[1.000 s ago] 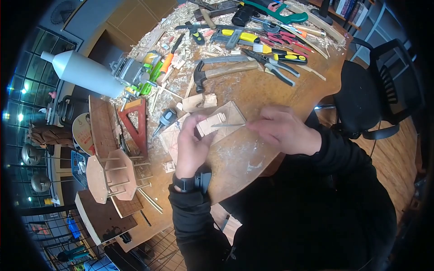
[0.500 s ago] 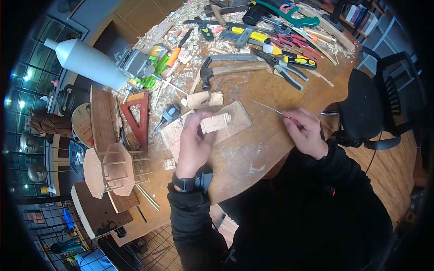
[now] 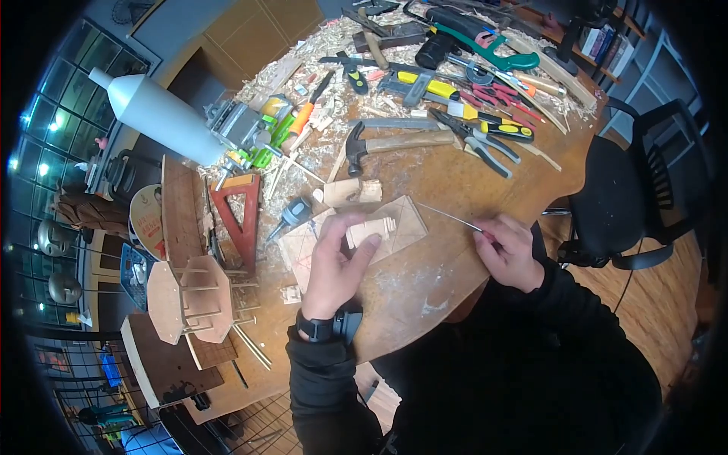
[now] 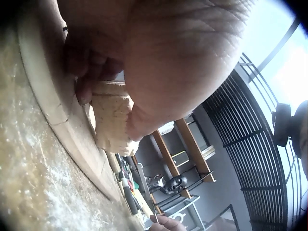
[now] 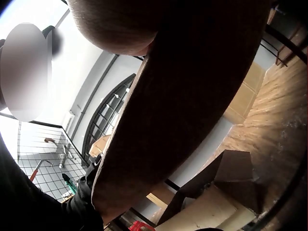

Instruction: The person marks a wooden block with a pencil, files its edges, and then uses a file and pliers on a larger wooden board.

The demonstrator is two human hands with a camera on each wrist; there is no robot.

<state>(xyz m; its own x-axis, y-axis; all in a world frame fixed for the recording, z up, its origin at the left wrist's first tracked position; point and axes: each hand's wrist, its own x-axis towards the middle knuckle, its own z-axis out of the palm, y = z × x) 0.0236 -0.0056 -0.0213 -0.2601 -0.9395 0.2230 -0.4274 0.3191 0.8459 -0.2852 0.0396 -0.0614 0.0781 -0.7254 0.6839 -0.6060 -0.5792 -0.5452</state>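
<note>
My left hand (image 3: 337,269) grips a small carved wooden block (image 3: 370,232) between thumb and fingers. Stepped notches show at the block's right end. In the left wrist view the same block (image 4: 111,120) stands close above a board's edge, partly covered by the palm. Under that hand lies a flat wooden board (image 3: 409,220) with pencilled lines. Nearer the table's front edge, my right hand (image 3: 509,254) holds a thin metal-shafted tool (image 3: 449,217) with a reddish handle. Its tip points left, apart from the block and just past the board's corner.
Beyond the board lie another carved wood piece (image 3: 351,192), a hammer (image 3: 406,142) and pliers (image 3: 485,144). A small screwdriver (image 3: 292,214) and a red triangular square (image 3: 239,220) are to the left. Wooden octagonal frame (image 3: 199,299) stands at the left edge; shavings (image 3: 265,91) cover the back.
The tool was across the block's notched end and has drawn away to the right with my right hand. My left hand keeps its hold, with the block now lower over the board.
</note>
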